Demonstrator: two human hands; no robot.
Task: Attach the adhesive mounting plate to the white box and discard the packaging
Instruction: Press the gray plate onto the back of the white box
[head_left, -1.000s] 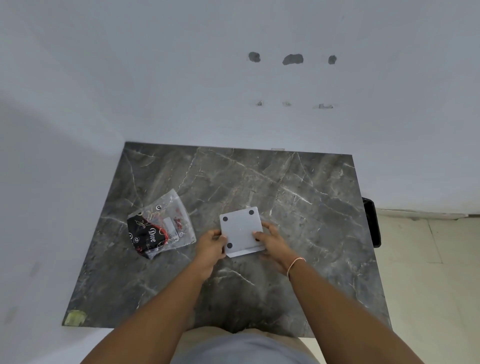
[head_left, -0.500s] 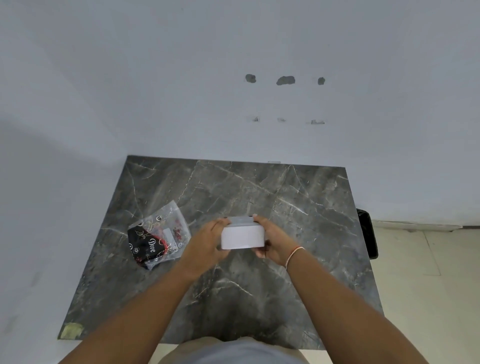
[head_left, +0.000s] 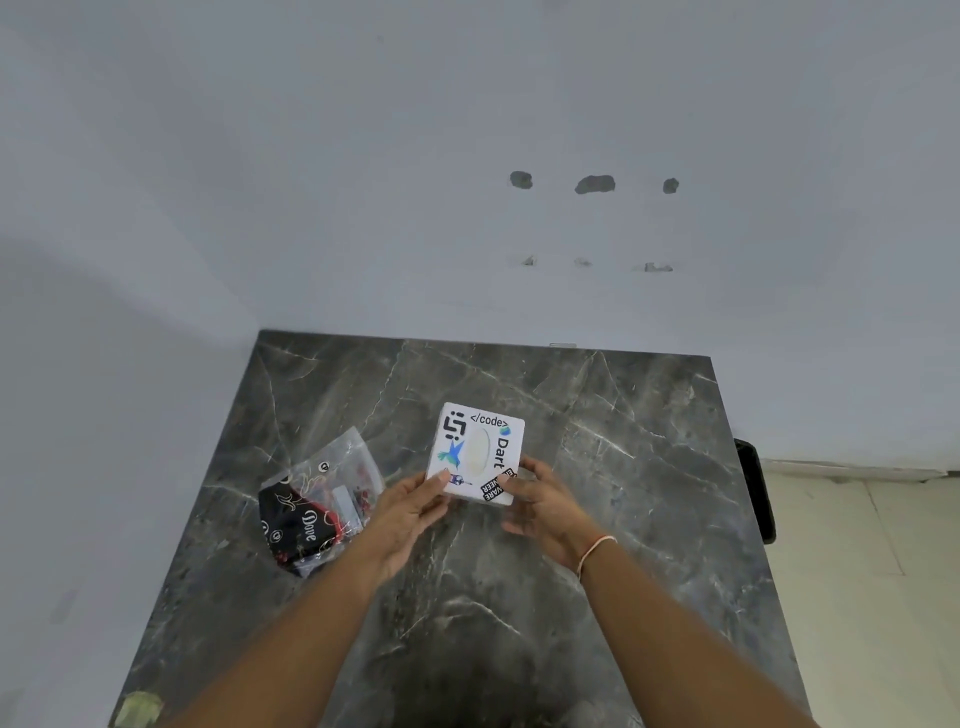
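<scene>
Both-hand grip (head_left: 475, 501) at white box (head_left: 475, 449) near edge

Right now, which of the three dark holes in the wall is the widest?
The middle hole: it is an elongated patch, while the left hole and right hole are small and roundish.

A square white box with stickers on its face (head_left: 475, 451) sits mid-way across the dark veined marble table (head_left: 623, 467), its near edge between the left hand (head_left: 410, 512) and right hand (head_left: 543, 501). A clear plastic packet with a dark printed insert (head_left: 318, 501) lies on the table, left of the box and just beside the left hand.
</scene>
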